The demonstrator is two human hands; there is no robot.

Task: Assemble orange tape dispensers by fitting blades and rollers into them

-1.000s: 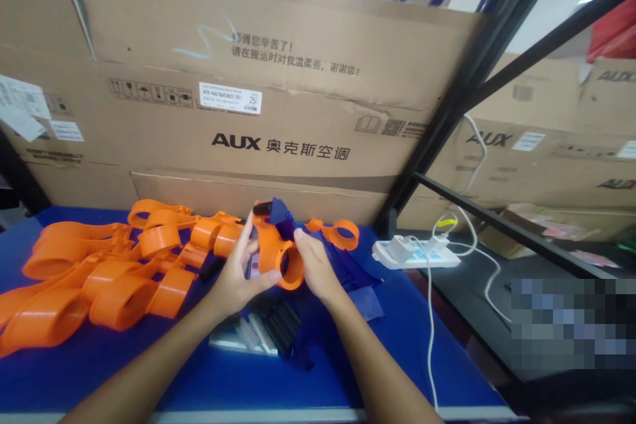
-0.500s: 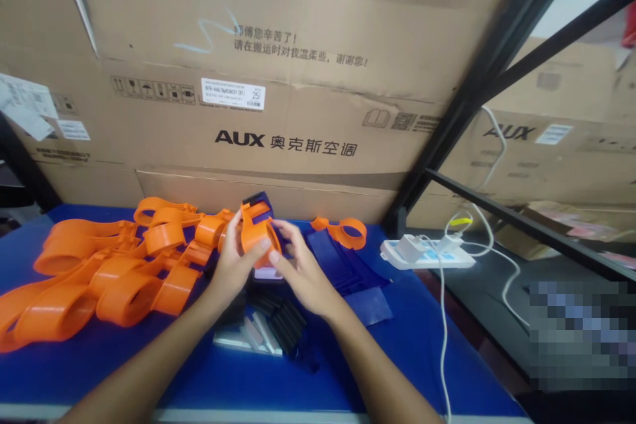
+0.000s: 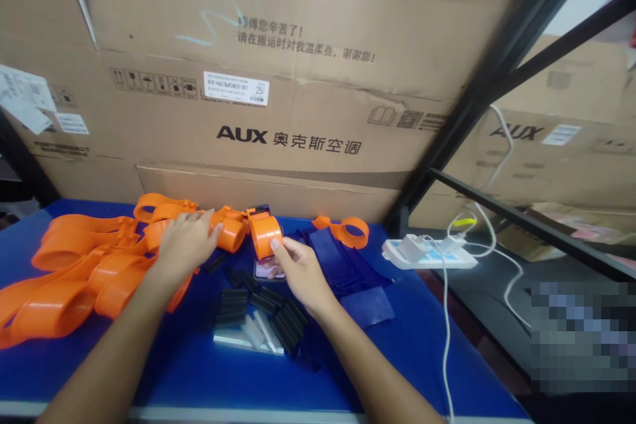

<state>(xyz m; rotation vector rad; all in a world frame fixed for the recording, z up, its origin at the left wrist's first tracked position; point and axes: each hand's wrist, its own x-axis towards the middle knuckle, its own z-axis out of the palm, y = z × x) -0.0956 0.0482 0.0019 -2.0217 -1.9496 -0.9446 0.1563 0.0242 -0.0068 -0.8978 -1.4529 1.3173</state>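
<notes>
My right hand (image 3: 299,267) grips an orange tape dispenser (image 3: 265,233) by the lower side of its ring, thumb in front. A dark piece sits at the dispenser's upper end. To the left, my left hand (image 3: 189,243) is over the pile of orange tape dispensers (image 3: 117,273), fingers stretched out and apart, with nothing visibly held. Its fingertips reach beside another dispenser (image 3: 231,234); whether they touch it I cannot tell. Below the hands lie short black strips (image 3: 288,321) and pale bars (image 3: 265,331). Behind the right fingers shows part of a phone-like flat object (image 3: 261,270).
Dark blue flat sheets (image 3: 335,258) lie right of my right hand, with a lone orange dispenser (image 3: 354,233) behind them. A white power strip (image 3: 430,254) with cables sits at the table's right edge. A large cardboard box (image 3: 298,99) stands behind the blue table (image 3: 387,371).
My left hand has let go of the tape dispenser and moved left over the orange pile. My right hand still holds that dispenser, now turned and slightly lower.
</notes>
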